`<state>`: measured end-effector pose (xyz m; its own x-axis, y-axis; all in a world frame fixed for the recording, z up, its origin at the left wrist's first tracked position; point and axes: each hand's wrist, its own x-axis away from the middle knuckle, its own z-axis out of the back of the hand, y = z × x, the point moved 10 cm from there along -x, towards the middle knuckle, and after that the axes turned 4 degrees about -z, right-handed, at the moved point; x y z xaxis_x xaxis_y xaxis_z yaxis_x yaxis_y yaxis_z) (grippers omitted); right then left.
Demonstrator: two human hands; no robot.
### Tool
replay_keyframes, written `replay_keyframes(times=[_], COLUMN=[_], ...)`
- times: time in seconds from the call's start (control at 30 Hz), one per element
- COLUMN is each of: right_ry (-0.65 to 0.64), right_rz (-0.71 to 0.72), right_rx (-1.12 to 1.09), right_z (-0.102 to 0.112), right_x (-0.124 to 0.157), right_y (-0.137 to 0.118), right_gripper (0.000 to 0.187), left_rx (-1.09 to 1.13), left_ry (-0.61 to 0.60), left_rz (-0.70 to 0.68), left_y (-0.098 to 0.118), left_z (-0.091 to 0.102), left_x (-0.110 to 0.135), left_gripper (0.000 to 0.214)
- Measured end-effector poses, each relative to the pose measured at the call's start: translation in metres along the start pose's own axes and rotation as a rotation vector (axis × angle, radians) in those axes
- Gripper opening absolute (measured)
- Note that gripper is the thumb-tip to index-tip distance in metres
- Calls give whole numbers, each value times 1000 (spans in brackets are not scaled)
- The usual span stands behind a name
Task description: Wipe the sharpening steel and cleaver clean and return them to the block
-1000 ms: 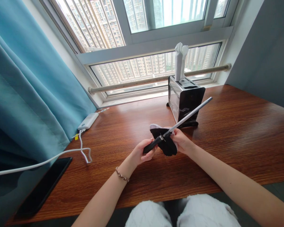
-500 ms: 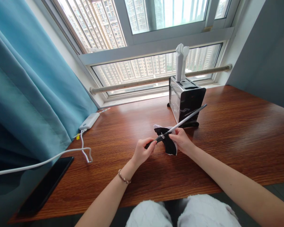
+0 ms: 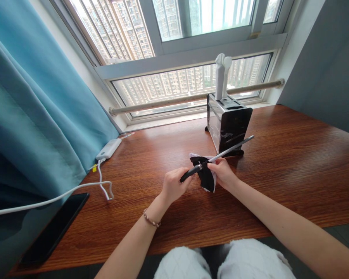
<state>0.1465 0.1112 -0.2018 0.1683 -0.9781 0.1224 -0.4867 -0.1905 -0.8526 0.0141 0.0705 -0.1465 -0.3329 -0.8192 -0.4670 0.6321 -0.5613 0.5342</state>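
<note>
A knife with a black handle [image 3: 191, 173] and a long grey blade [image 3: 231, 148] is held slantwise above the table, its tip pointing up and right. My left hand [image 3: 175, 185] is closed at the handle, which shows along the thumb side. With thumb and fingers, my right hand [image 3: 223, 173] pinches a small black cloth with a pale underside [image 3: 207, 180] around the blade close to the handle. Part of the blade is hidden by the cloth and fingers. Just behind the blade stands a black and silver knife block [image 3: 235, 126].
Two white-wrapped items [image 3: 220, 79] stick up from the block's slots. At left on the wooden table [image 3: 128, 228] lie a white power strip [image 3: 109, 149], a white cable [image 3: 55, 199] and a black phone or tablet [image 3: 56, 228]. A blue curtain [image 3: 40, 97] hangs beside them.
The blade's tip has dropped slightly and the knife lies at a flatter slant. My left hand has shifted its hold, so more of the handle shows. The cloth has moved slightly.
</note>
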Motion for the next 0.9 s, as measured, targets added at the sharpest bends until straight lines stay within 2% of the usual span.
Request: replay_keyframes(times=[0.07, 0.2, 0.3, 0.4, 0.53, 0.63, 0.77, 0.9], right_ry=[-3, -33, -59, -95, -54, -15, 52, 78], right_rz=[-17, -13, 24, 69, 124, 172, 255, 330], right_rx=[-7, -15, -10, 13, 8, 3, -34, -92], right_z=[1, 1, 1, -1, 5, 13, 28, 45], right_x=[0, -1, -2, -2, -3, -3, -2, -4], right_y=[1, -4, -12, -23, -40, -52, -72, -89], right_gripper=[10, 10, 9, 13, 11, 19, 14, 11], left_rx=[178, 641, 801, 685, 182, -32, 29, 397], left_ry=[-68, -248, -305, -249, -81, -12, -29, -197], left_rz=[112, 366, 424, 350, 58, -46, -18, 141], left_y=[-10, -31, -34, -31, -9, 0, -4, -16], left_z=[-7, -34, -44, -34, -2, 9, 8, -12], left_x=[-1, 6, 8, 4, -4, -5, -7, -6], left_gripper=[22, 32, 33, 30, 23, 21, 21, 27])
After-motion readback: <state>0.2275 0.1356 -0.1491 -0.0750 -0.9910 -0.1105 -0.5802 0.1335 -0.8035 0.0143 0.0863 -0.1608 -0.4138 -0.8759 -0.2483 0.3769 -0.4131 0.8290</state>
